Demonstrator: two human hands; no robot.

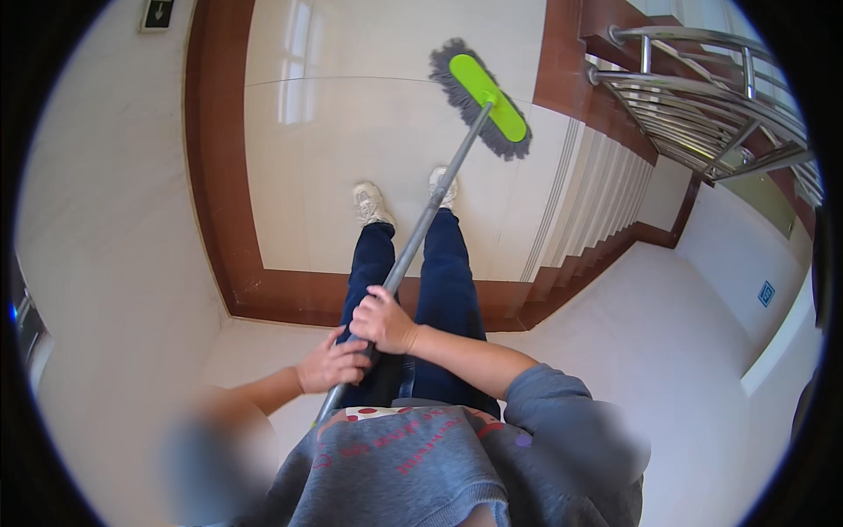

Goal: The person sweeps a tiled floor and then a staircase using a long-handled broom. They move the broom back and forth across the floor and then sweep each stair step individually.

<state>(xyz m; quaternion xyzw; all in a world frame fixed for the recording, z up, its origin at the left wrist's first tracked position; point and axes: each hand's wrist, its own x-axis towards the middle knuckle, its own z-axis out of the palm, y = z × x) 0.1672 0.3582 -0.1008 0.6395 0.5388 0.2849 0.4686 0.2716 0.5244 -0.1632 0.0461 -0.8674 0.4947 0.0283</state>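
A dust mop with a bright green head [489, 97] and a grey fringe lies on the pale tiled floor [329, 145], ahead of my feet and slightly right. Its grey metal pole [421, 227] runs back between my legs towards my waist. My right hand [384, 321] is closed around the pole at thigh height. Just below it, my left hand [334, 363] wraps the pole from the other side. The pole's end passes by my grey sweatshirt, where it is partly hidden.
Stairs [596, 197] go down on the right, past grooved tile edging. A stainless steel handrail [691, 85] stands at the upper right. Red-brown border tiles [220, 165] line the white wall [112, 197] at left. An exit sign with an arrow [157, 14] is low on that wall.
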